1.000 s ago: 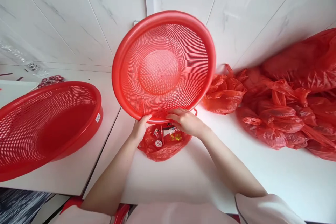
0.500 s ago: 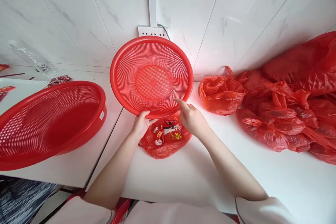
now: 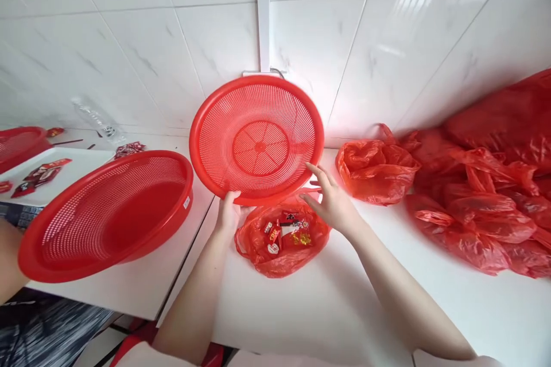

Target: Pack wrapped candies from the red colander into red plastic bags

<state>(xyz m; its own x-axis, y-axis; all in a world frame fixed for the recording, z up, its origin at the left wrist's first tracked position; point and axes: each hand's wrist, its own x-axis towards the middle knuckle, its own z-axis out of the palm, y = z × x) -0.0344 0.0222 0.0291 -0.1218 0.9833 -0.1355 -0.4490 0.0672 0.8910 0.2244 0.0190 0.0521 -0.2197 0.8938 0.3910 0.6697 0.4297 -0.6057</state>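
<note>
A round red plastic basket [image 3: 260, 146] with an empty mesh inside is tilted up towards me against the wall side. My left hand [image 3: 227, 215] grips its lower rim, thumb over the edge and the other fingers hidden beneath. My right hand [image 3: 331, 198] is beside the lower right rim, fingers apart and nothing held; whether a fingertip touches the rim I cannot tell. Below the basket, between my forearms, an open red plastic bag [image 3: 275, 266] lies on the white table. Small wrapped snack packets [image 3: 295, 232] in red, white and gold show inside it.
A larger red basket [image 3: 146, 212] stands tilted on the left, with another person's arm [image 3: 9, 264] at its outer side. Behind it are a white tray [image 3: 81, 156] with packets and a clear plastic bottle [image 3: 97, 120]. Red bags [image 3: 477, 206] are heaped on the right.
My right hand has drawn back from inside the basket's rim and its fingers have spread. My left hand still holds the rim. Another person's arm has come in at the left edge.
</note>
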